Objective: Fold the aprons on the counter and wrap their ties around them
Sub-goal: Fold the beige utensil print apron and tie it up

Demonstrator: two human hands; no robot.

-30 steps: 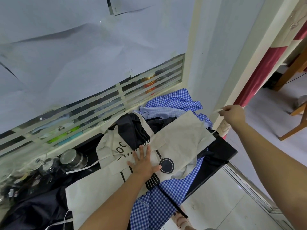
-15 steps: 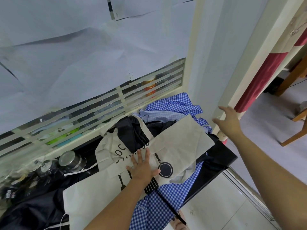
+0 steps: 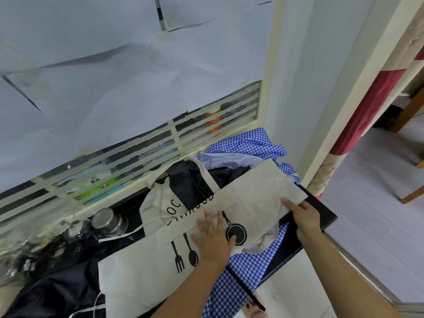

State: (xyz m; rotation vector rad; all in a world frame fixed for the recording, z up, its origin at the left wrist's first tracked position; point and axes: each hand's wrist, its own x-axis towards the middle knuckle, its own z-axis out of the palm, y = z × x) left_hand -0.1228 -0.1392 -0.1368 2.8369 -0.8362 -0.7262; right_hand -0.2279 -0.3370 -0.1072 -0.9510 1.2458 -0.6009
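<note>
Beige cotton apron printed with black utensils (image 3: 252,198) lies on the black table (image 3: 321,210), left grip (image 3: 212,239) pressing flat, fingers straight. Right grip (image 3: 302,214) has dropped onto its 3 o'clock edge, clasp unclear; next fold looks imminent.

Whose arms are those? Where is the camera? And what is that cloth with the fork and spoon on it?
There is no machine here, just a person. The camera sits on their head and looks down, so you see their own two arms. The left hand lies flat on a cream apron printed with a fork, a spoon and a pan. The right hand is at the apron's right edge with one finger on top; I cannot tell whether it grips. Under the apron lie blue checked cloth and black cloth, all on a dark counter. A shiny metal pot stands to the left.
</note>
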